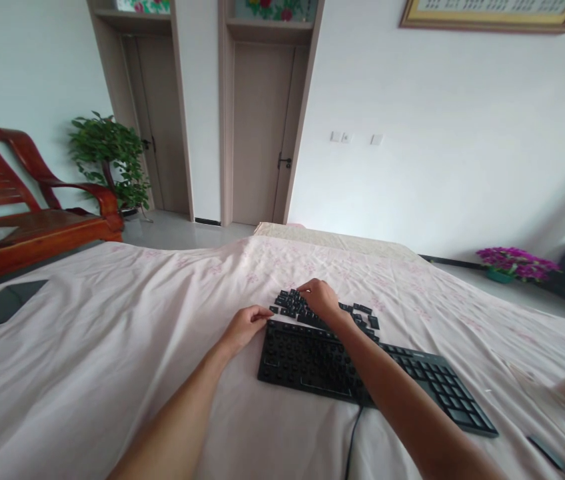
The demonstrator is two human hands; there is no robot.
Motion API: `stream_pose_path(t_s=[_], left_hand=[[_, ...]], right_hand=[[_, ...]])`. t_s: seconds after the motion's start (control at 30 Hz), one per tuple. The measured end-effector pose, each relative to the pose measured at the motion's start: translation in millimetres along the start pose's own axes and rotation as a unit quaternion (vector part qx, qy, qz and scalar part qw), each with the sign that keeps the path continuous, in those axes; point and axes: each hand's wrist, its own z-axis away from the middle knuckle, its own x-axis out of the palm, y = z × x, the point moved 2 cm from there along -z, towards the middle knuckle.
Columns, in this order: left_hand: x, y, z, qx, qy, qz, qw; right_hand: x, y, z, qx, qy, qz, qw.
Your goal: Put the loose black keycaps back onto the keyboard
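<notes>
Loose keycaps (287,301) lie at the left hand (247,327) and beneath the right hand (319,298); whether either grips one cannot be told. A black keyboard (307,363) sits just nearer the wearer, on floral cloth (112,373) before a door (260,133), long axis crosswise, right end slanting nearer.

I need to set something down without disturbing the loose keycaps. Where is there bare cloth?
The floral cloth is bare between the left forearm and the dark flat panel, and past the loose keycaps. It's crowded just beyond the keyboard, with the left hand and right hand at the keycaps.
</notes>
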Motion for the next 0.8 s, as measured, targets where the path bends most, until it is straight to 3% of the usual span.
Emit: stream_pose_path(t_s=[0.3, 0.8], left_hand=[[0.5, 3, 0, -0.013, 0.007, 0.002, 1.0], [-1.4, 2, -1, -0.013, 0.002, 0.006, 1.0]], right_hand=[[14, -9, -46, -0.021, -0.014, 0.055, 0.998], [31, -17, -75, -0.015, -0.057, 0.122, 0.991]])
